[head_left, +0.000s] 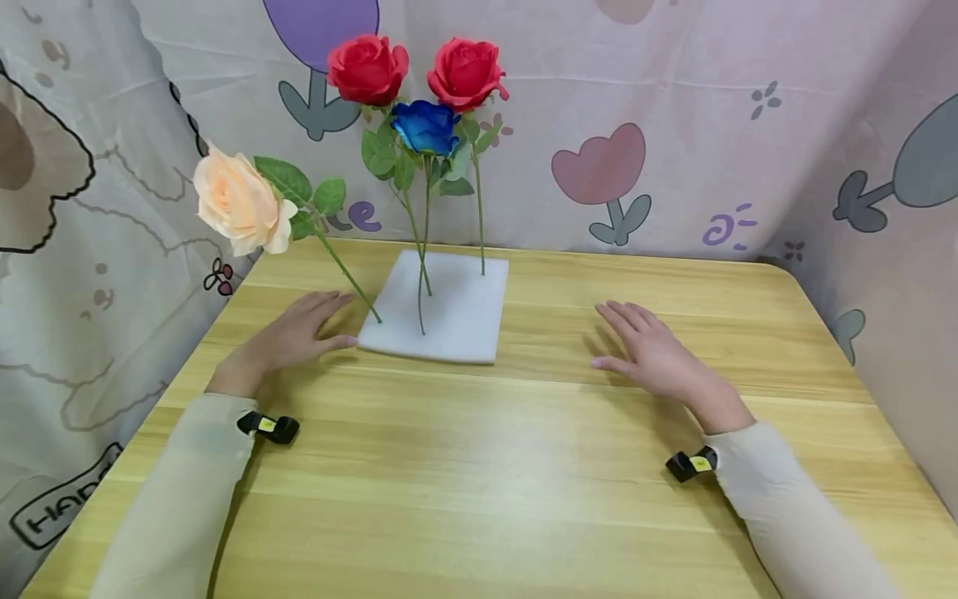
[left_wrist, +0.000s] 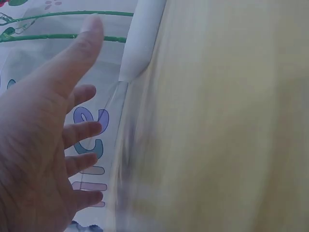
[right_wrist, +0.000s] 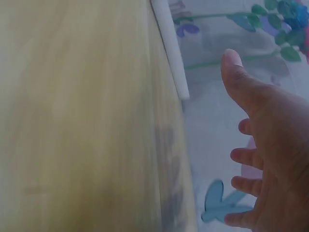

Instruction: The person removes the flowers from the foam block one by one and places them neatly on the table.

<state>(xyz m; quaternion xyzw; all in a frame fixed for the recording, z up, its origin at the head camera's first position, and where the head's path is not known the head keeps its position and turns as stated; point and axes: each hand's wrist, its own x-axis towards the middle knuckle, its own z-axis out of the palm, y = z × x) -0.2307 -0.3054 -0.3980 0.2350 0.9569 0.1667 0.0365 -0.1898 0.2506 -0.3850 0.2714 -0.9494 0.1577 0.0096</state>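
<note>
A white foam slab (head_left: 464, 320) lies on the table with several artificial roses standing in it by their stems. Two are red roses, one (head_left: 368, 71) at left and one (head_left: 467, 75) at right. Between and below them is a blue rose (head_left: 427, 127). A peach rose (head_left: 243, 200) leans far out to the left. My left hand (head_left: 295, 333) is beside the slab's left edge, fingers extended and holding nothing; whether the thumb touches the slab I cannot tell. To the right of the slab, apart from it, my right hand (head_left: 654, 353) has its fingers extended, palm bare (right_wrist: 285, 140).
The wooden table (head_left: 524, 482) runs back to a printed cloth (head_left: 688, 100) with flower drawings, which hangs behind and at both sides. A small black wrist camera (head_left: 269, 427) sits on the left sleeve, another black camera (head_left: 690, 464) on the right one.
</note>
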